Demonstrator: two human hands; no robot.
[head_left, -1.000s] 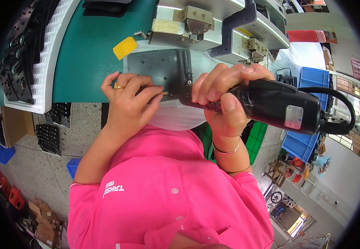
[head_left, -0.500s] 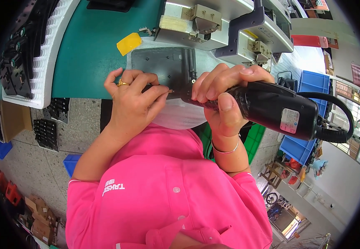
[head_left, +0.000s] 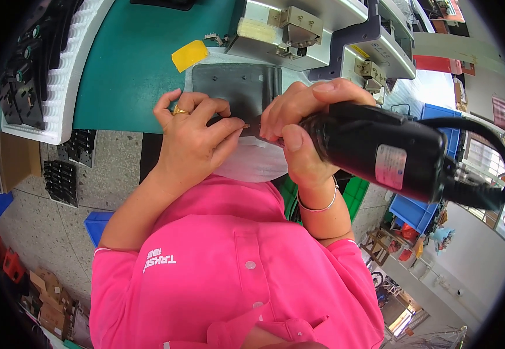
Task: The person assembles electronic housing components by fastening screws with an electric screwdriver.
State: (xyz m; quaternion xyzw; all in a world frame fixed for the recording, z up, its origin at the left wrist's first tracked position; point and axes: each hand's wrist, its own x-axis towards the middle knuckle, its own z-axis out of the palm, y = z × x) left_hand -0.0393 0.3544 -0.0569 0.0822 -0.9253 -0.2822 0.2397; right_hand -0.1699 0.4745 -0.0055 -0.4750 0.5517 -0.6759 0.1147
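My right hand [head_left: 307, 131] is wrapped round a black electric screwdriver [head_left: 380, 154], held nearly level, its front end pointing left and its cord at the right. Bent fingers of my left hand [head_left: 197, 131] pinch close to the screwdriver's front end, at the near edge of a dark grey plastic panel [head_left: 223, 81]. A tiny coppery piece shows at the left fingertips, too small to name. The panel lies on a pale translucent sheet [head_left: 258, 160] that hangs over the table's near edge. Both hands cover the panel's near part.
Beyond the panel are a yellow tag [head_left: 189, 56] and small metal parts [head_left: 214, 38] on the green table [head_left: 130, 81]. Metal fixtures [head_left: 287, 43] stand at the back right. To the left, a white foam tray [head_left: 78, 75] holds black parts. Blue bins [head_left: 412, 209] stand at right.
The view has shifted slightly. The screwdriver's rear has swung a little toward me and its front end has come nearer my left fingertips. Both hands keep their grip.
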